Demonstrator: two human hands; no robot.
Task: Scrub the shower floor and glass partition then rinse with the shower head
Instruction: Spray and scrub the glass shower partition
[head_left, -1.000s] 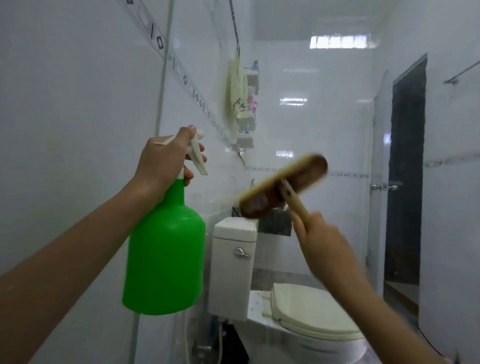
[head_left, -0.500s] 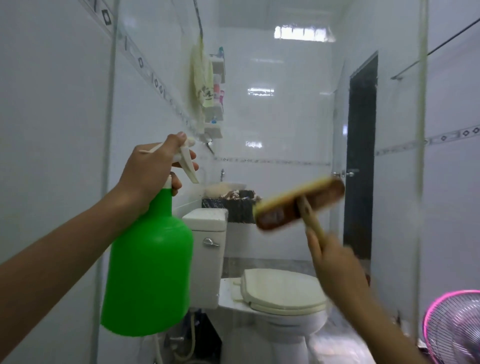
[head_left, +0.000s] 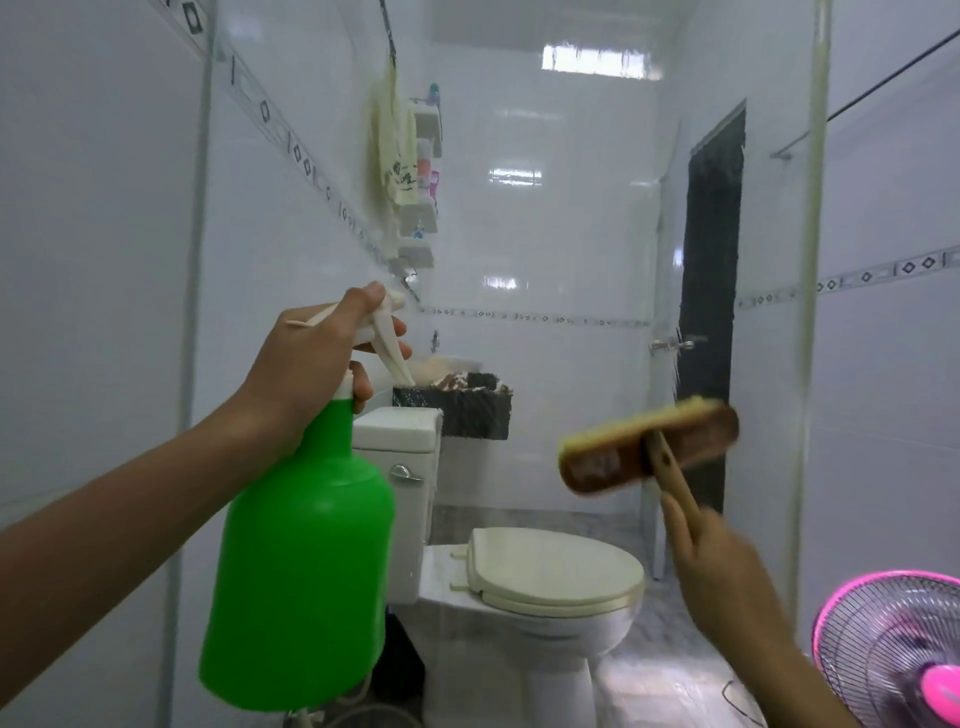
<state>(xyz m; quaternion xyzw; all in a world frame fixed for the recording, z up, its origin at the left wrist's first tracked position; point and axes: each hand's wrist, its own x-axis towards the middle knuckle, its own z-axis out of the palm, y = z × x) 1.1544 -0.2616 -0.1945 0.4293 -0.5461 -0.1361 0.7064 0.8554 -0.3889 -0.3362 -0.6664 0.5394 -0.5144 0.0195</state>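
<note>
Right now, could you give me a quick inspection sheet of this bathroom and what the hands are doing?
Surface: glass partition upright in front, seen through; wet or dry cannot be told.
Job's things: green spray bottle; brush, blurred.
Clutter: toilet, lid shut; pink fan at lower right; towel hanging by the shelves.
Grippers: left hand holds the bottle's trigger top; right hand holds the brush handle.
Cables: thin cord on the floor near the fan.
Surroundings: white tiled walls, dark doorway.
</note>
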